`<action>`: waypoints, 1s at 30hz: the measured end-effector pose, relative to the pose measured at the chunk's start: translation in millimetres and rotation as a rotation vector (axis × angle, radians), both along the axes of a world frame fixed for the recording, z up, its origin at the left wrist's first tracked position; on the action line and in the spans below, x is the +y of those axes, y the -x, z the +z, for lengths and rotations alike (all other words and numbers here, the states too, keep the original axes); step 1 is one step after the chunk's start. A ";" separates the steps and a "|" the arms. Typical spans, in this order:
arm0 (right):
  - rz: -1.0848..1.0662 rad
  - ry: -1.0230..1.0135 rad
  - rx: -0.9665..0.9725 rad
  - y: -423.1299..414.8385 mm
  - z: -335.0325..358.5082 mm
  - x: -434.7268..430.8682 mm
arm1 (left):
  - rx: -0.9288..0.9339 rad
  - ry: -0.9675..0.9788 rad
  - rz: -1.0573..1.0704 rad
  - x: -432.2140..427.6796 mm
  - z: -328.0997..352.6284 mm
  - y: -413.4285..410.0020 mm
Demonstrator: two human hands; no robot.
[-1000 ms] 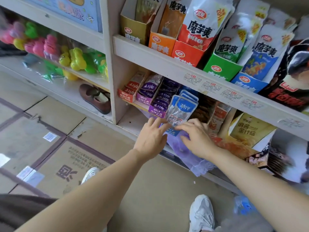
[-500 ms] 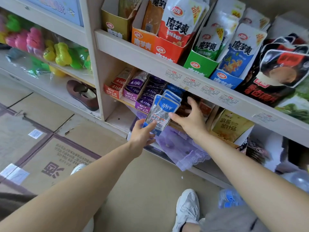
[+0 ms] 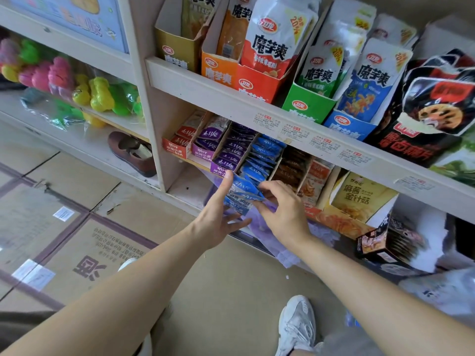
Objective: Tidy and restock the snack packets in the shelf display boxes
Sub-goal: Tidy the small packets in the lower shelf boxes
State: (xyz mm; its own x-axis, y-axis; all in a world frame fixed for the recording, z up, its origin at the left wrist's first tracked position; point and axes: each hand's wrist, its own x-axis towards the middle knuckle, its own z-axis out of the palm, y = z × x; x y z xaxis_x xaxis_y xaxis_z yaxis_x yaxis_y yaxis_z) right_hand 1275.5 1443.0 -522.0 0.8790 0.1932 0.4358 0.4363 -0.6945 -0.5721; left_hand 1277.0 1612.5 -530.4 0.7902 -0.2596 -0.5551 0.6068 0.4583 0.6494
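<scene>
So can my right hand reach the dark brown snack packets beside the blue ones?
Probably yes: the dark brown snack packets lie just beyond the right hand with nothing between, though it pinches blue foil snack packets.

The bundle of blue packets (image 3: 244, 195), which had stood upright and squared half a second earlier, tipped forward and slipped into a loose fan at the front of the blue row (image 3: 266, 152). The left hand (image 3: 218, 222) shifted from under the bundle to its left side, thumb straight up against it. The right hand (image 3: 282, 214) came forward from behind and curled its fingers over the bundle's right edge.
</scene>
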 end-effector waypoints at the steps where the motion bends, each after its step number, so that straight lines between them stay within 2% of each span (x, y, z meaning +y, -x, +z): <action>1: 0.018 0.009 -0.002 -0.6 0.9 -0.7 | -0.024 -0.014 -0.018 -0.3 0.6 0.7; 9: 0.143 0.106 0.084 2.4 -4.4 -0.4 | -0.171 0.093 -0.112 10.8 -4.6 8.7; 16: 0.124 0.080 0.170 1.6 -2.6 -1.2 | -0.114 0.085 -0.090 10.4 7.2 6.9; 21: 0.189 0.108 0.472 -6.6 18.0 -7.2 | 0.022 -0.005 -0.041 19.6 15.7 -0.5; 23: 0.163 0.024 0.511 -18.5 25.0 -7.6 | 0.050 -0.044 -0.011 18.1 13.8 0.6; 26: 0.050 -0.031 0.440 -41.1 28.8 -5.8 | 0.051 -0.023 0.019 16.8 12.2 1.1; 30: -0.089 0.321 0.088 -65.4 17.9 -4.9 | 0.040 -0.008 0.026 21.7 9.2 -0.7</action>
